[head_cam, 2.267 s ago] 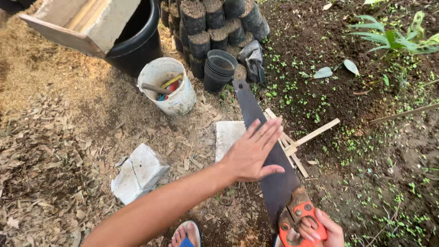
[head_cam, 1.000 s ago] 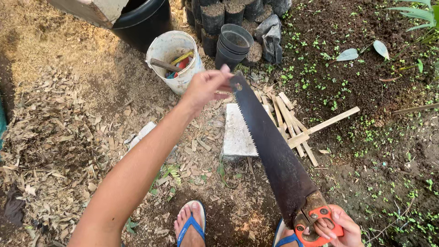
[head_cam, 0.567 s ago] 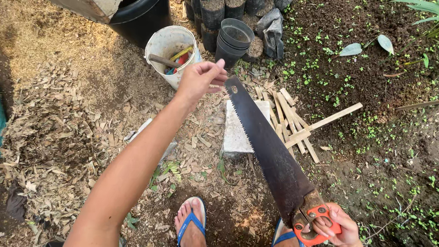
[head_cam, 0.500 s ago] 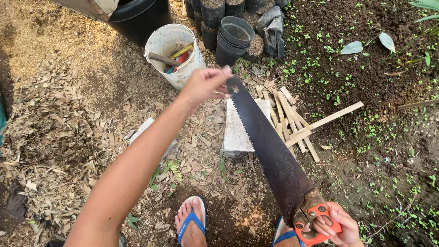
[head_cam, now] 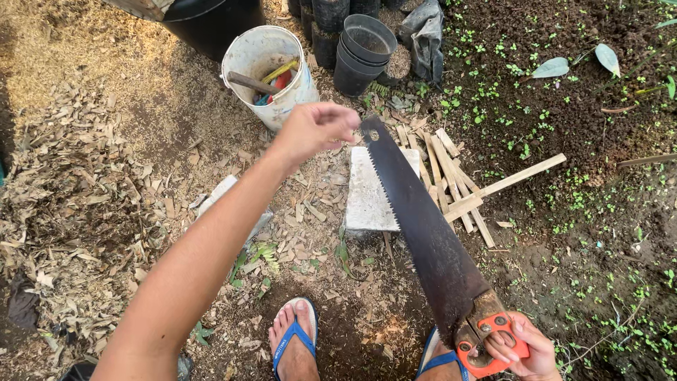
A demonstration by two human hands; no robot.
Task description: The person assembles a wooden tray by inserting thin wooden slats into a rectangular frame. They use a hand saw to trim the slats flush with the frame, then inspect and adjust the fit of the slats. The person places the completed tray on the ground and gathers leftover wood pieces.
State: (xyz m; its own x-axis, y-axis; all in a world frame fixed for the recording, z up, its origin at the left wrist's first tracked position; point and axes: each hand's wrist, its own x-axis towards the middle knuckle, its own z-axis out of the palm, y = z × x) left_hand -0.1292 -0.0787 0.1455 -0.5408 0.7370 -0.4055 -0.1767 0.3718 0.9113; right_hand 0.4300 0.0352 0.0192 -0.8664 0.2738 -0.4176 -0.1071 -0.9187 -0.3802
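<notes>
Right hand [head_cam: 523, 347] clamped on the orange handle of the hand saw [head_cam: 416, 219], blade angled up and away, teeth facing left. Left hand [head_cam: 317, 128] reaches to the saw tip, fingers curled together; cannot tell if they actually pinch the tip or sit just beside it, likely steadying the blade. Under the saw: a flat pale slab [head_cam: 368, 194], with bamboo strips [head_cam: 458, 190] fanned just right of the blade, probably cut stock. Beyond the saw tip, a white bucket [head_cam: 264, 70] holds a wooden-handled tool plus yellow and red items. Right of it, 2 or so nested black pots [head_cam: 363, 49], top 1 empty.
</notes>
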